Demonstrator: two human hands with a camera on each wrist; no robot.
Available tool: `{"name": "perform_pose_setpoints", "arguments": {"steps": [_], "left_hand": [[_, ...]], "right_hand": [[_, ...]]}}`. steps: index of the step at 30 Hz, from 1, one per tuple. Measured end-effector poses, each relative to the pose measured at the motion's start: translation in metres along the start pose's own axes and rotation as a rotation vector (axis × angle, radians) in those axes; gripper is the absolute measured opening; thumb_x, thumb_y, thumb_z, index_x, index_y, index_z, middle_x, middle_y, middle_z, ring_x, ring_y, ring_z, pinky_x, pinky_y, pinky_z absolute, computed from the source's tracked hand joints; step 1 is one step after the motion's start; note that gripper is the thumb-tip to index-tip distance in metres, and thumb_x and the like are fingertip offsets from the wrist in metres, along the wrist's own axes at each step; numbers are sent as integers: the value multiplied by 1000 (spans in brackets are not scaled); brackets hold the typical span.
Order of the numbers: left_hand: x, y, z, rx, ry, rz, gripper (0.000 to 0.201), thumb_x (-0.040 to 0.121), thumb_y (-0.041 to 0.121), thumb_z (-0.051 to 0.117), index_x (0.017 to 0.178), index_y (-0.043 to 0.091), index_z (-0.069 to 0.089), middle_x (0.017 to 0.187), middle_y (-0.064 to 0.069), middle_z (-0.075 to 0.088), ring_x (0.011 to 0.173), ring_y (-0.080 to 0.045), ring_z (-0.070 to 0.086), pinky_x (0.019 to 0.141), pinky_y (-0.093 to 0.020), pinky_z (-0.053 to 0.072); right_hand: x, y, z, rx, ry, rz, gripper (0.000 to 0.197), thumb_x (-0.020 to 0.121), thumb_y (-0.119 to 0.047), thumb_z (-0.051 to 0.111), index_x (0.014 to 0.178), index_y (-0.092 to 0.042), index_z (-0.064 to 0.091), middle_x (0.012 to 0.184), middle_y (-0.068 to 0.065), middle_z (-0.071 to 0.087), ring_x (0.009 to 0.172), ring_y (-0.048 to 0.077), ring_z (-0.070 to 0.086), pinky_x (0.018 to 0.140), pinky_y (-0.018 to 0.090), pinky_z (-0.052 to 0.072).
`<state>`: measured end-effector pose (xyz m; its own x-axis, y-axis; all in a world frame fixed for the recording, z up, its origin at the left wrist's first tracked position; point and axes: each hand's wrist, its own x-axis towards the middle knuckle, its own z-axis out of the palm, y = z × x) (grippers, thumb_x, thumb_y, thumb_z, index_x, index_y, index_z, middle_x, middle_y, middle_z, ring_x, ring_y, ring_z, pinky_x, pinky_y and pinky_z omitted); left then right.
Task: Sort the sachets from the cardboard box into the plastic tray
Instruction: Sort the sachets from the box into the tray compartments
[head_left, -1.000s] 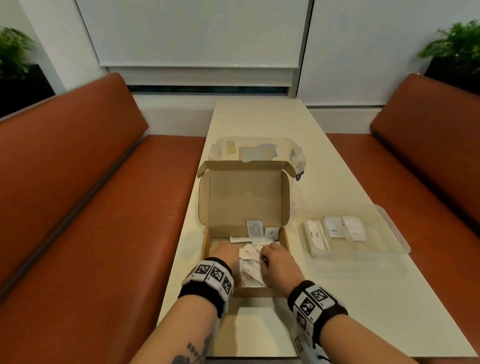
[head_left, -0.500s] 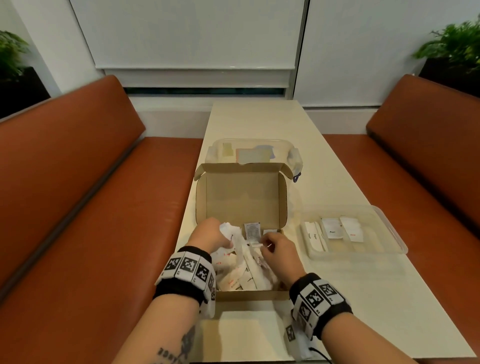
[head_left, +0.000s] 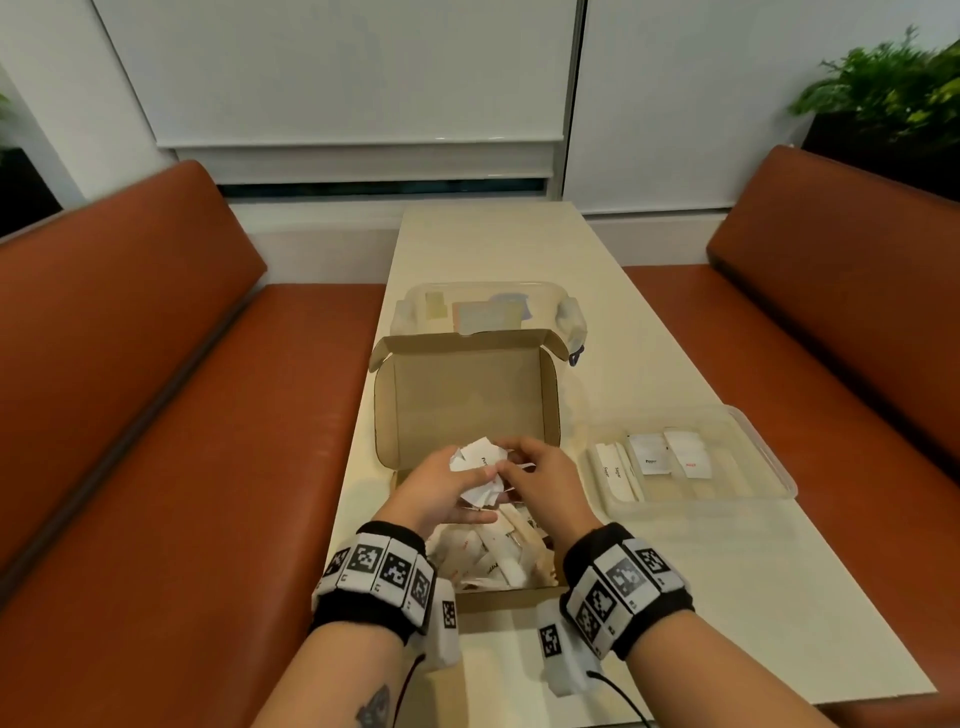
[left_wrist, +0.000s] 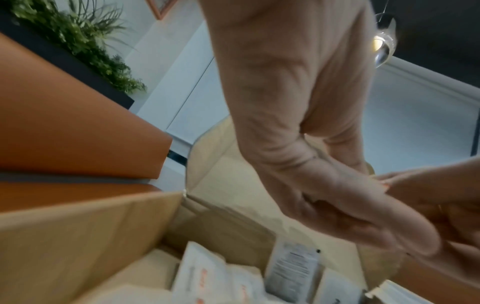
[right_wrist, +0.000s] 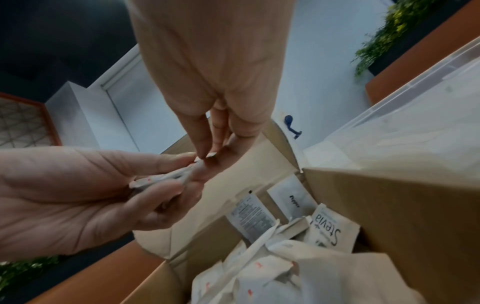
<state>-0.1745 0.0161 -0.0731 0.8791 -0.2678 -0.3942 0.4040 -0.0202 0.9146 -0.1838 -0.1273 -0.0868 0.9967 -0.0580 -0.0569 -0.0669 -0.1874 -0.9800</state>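
While left hand (head_left: 441, 491) grips sachets (head_left: 480, 470), right hand (head_left: 540, 480) pinches their edge, above cardboard box (head_left: 467, 400).

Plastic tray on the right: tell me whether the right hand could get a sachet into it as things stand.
Probably yes. The plastic tray lies open-topped just right of the cardboard box, on the right hand's own side, with only bare table between. That hand is busy at the sachets the left hand holds.

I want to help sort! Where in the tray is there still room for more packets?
The tray is bare along its near edge and on its right side, beside the red-print sachet. Its far-left part is crowded with sachets. The box is piled full, with both hands above it.
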Motion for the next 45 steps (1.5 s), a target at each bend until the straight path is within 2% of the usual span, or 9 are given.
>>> {"name": "perform_pose_setpoints", "arguments": {"steps": [7, 10, 14, 20, 24, 27, 32, 40, 45], "left_hand": [[16, 2, 30, -129, 62, 32, 26, 89, 2, 60, 114, 7, 55, 105, -15, 66, 81, -22, 72, 63, -31, 59], [22, 5, 53, -159, 78, 61, 22, 90, 2, 59, 110, 10, 55, 102, -14, 66, 78, -22, 72, 66, -33, 60], [32, 12, 94, -234, 94, 103, 26, 91, 2, 58, 115, 11, 54, 112, -17, 62, 83, -27, 71, 62, -31, 59], [47, 7, 161, -327, 192, 222, 25, 93, 5, 55, 109, 24, 56, 123, -14, 51, 100, -30, 63, 61, -29, 58], [55, 5, 187, -332, 226, 245, 24, 95, 7, 52, 110, 26, 55, 129, -15, 46, 110, -34, 59, 65, -30, 59], [58, 6, 194, -329, 218, 247, 28, 95, 6, 52, 113, 27, 54, 128, -14, 48, 108, -31, 60, 67, -31, 58], [66, 9, 197, -316, 134, 220, 44, 90, -6, 51, 117, 29, 51, 120, -13, 55, 96, -28, 65, 71, -35, 57], [63, 4, 196, -457, 13, 239, 48, 92, -6, 50, 126, 27, 51, 122, -15, 52, 94, -28, 68, 71, -33, 58], [60, -3, 196, -453, 32, 281, 46, 93, -6, 48, 125, 27, 52, 120, -7, 52, 103, -30, 64, 73, -35, 59]], "right_hand": [[4, 4, -29, -72, -7, -36, 25, 90, -10, 60, 113, -12, 68, 89, 4, 68, 81, 20, 68, 78, 32, 58], [7, 2, -52, -68, -13, -62, 26, 89, -9, 60, 114, -14, 68, 94, 5, 69, 81, 19, 67, 74, 26, 57], [14, 2, -94, 16, 35, -63, 25, 86, -6, 64, 111, -10, 64, 86, 7, 60, 64, 12, 59, 56, 14, 51], [27, 9, -157, 4, -9, -58, 21, 82, -4, 68, 103, -6, 65, 80, 8, 61, 67, 18, 63, 68, 32, 57], [36, 13, -178, -11, -21, -53, 18, 82, -2, 67, 99, -8, 66, 74, 4, 61, 64, 15, 62, 65, 28, 56], [39, 15, -186, -13, -17, -56, 17, 82, -2, 65, 98, -9, 66, 72, 3, 61, 62, 14, 61, 64, 27, 55], [40, 12, -195, 18, 29, -52, 18, 81, -7, 71, 98, -7, 66, 72, 10, 63, 63, 23, 64, 72, 40, 58], [31, 5, -201, 78, 70, -6, 23, 76, -4, 75, 96, -5, 65, 67, 8, 64, 59, 15, 61, 58, 19, 51], [20, 11, -202, 55, 126, -14, 14, 80, -4, 72, 93, -6, 67, 76, 12, 69, 63, 15, 63, 61, 19, 54]]}}
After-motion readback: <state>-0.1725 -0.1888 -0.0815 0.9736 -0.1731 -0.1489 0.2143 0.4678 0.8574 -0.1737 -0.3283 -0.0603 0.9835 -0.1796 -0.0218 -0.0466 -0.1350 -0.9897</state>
